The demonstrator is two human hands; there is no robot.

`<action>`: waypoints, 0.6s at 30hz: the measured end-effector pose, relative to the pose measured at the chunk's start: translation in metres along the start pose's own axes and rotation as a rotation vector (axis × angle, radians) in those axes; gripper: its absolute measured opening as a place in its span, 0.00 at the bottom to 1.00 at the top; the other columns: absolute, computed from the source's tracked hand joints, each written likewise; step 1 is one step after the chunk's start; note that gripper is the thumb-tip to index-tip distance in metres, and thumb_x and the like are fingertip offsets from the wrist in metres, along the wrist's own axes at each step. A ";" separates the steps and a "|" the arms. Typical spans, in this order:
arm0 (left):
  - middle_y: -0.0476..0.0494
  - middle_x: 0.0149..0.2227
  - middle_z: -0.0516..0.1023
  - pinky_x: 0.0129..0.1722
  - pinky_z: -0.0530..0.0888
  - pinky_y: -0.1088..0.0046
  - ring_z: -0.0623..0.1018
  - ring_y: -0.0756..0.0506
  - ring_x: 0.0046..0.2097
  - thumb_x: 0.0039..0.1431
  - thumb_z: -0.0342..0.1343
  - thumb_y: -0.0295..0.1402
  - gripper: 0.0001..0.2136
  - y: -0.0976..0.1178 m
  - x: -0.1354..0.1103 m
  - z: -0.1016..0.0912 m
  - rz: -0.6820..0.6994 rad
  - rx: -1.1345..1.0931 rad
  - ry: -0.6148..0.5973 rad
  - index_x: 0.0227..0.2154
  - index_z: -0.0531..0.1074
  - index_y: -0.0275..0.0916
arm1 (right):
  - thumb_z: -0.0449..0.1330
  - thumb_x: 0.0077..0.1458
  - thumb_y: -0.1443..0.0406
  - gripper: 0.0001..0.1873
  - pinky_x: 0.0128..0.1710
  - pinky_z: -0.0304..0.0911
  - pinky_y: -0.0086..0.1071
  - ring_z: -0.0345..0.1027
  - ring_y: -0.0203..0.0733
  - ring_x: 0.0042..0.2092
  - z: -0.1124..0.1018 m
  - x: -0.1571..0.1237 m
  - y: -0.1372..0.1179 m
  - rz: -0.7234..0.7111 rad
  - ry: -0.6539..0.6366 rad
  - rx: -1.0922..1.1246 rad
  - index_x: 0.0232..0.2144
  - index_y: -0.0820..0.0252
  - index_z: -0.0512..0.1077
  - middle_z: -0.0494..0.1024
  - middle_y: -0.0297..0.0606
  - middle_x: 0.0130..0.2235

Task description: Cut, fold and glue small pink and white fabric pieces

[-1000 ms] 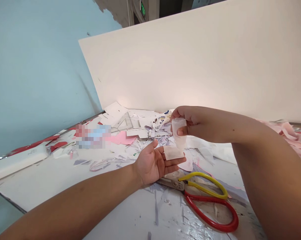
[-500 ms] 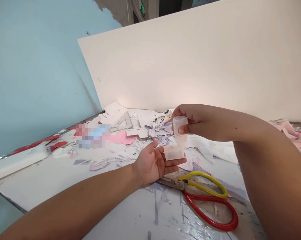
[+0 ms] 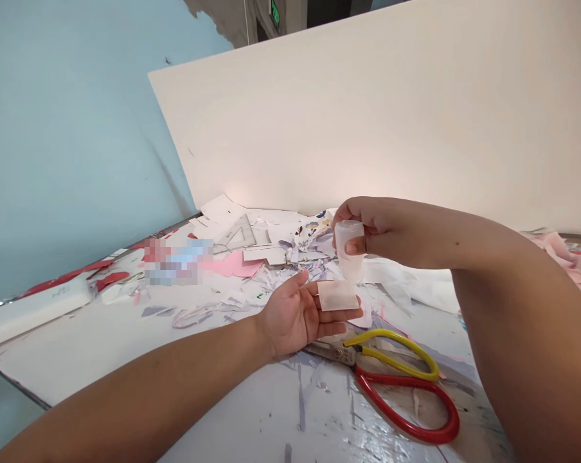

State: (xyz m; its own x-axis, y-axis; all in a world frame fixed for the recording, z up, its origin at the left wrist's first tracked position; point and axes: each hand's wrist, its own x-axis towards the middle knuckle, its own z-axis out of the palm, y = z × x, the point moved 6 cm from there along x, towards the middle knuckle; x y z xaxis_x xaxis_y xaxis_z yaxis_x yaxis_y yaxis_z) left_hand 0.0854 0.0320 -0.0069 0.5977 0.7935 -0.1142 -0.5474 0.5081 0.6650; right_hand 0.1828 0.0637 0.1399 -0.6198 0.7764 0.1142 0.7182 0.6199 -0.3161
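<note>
My left hand [image 3: 297,316] lies palm up over the table, fingers stretched out, with a small pale paper piece [image 3: 337,295] resting on the fingertips. Just above it, my right hand [image 3: 367,225] pinches a small translucent squeeze bottle [image 3: 349,251], tip pointing down at the paper piece. Scissors with one yellow and one red handle [image 3: 396,386] lie on the table just under and to the right of my left hand.
Paper scraps, pink pieces [image 3: 237,265] and a clear set square [image 3: 240,235] litter the white table [image 3: 126,341]. A large cream board [image 3: 391,109] leans upright behind. Pink paper [image 3: 572,260] is heaped at the right edge. A blue wall stands at left.
My right hand and the bottle have drifted slightly right and up. The left hand with the paper piece has stayed almost still.
</note>
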 end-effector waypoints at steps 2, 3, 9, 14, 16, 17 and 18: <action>0.28 0.43 0.75 0.40 0.68 0.67 0.74 0.36 0.46 0.58 0.38 0.47 0.28 0.000 0.000 0.000 0.000 0.002 0.006 0.42 0.71 0.26 | 0.54 0.50 0.65 0.06 0.27 0.56 0.31 0.64 0.40 0.32 0.000 0.000 -0.001 0.002 -0.001 -0.011 0.33 0.53 0.66 0.73 0.33 0.31; 0.28 0.43 0.75 0.40 0.68 0.67 0.74 0.36 0.46 0.58 0.38 0.47 0.28 0.000 0.000 0.000 0.002 0.002 0.006 0.42 0.71 0.26 | 0.53 0.50 0.65 0.06 0.27 0.56 0.31 0.64 0.40 0.32 -0.001 0.000 -0.001 0.000 -0.001 -0.012 0.33 0.53 0.66 0.73 0.33 0.31; 0.27 0.43 0.75 0.40 0.68 0.67 0.75 0.37 0.46 0.58 0.37 0.46 0.28 0.000 0.001 0.002 0.002 -0.005 -0.028 0.42 0.71 0.25 | 0.53 0.50 0.65 0.06 0.27 0.56 0.31 0.63 0.40 0.32 -0.002 0.000 0.001 0.004 0.006 0.009 0.33 0.52 0.66 0.72 0.33 0.32; 0.28 0.42 0.76 0.39 0.68 0.67 0.75 0.37 0.44 0.58 0.37 0.47 0.28 0.000 0.000 0.002 -0.005 -0.001 -0.010 0.41 0.71 0.26 | 0.54 0.50 0.65 0.05 0.27 0.56 0.30 0.62 0.39 0.32 -0.002 0.001 0.001 -0.008 0.019 0.007 0.33 0.53 0.66 0.72 0.33 0.31; 0.28 0.42 0.76 0.39 0.68 0.67 0.76 0.37 0.44 0.58 0.37 0.46 0.27 0.000 0.000 0.002 -0.009 -0.005 -0.017 0.41 0.71 0.26 | 0.53 0.50 0.65 0.05 0.27 0.56 0.31 0.62 0.39 0.32 -0.002 0.000 0.000 -0.013 0.023 -0.002 0.33 0.53 0.66 0.71 0.33 0.31; 0.28 0.41 0.76 0.38 0.68 0.67 0.76 0.37 0.43 0.58 0.37 0.46 0.28 0.000 0.000 0.002 -0.010 -0.004 -0.023 0.41 0.71 0.26 | 0.53 0.50 0.65 0.05 0.27 0.56 0.31 0.62 0.39 0.32 -0.003 0.000 0.000 -0.015 0.025 -0.005 0.33 0.53 0.66 0.71 0.33 0.31; 0.28 0.41 0.76 0.38 0.69 0.67 0.76 0.37 0.43 0.58 0.37 0.46 0.28 0.000 0.001 0.002 -0.010 -0.003 -0.029 0.41 0.71 0.26 | 0.53 0.50 0.65 0.05 0.27 0.56 0.31 0.62 0.39 0.32 -0.003 -0.001 0.000 -0.015 0.028 -0.007 0.33 0.53 0.66 0.71 0.33 0.31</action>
State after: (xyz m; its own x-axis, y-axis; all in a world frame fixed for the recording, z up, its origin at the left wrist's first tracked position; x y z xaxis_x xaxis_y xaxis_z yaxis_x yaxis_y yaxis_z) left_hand 0.0871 0.0318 -0.0053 0.6198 0.7785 -0.0994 -0.5432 0.5169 0.6616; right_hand 0.1842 0.0634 0.1429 -0.6215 0.7698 0.1455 0.7110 0.6322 -0.3078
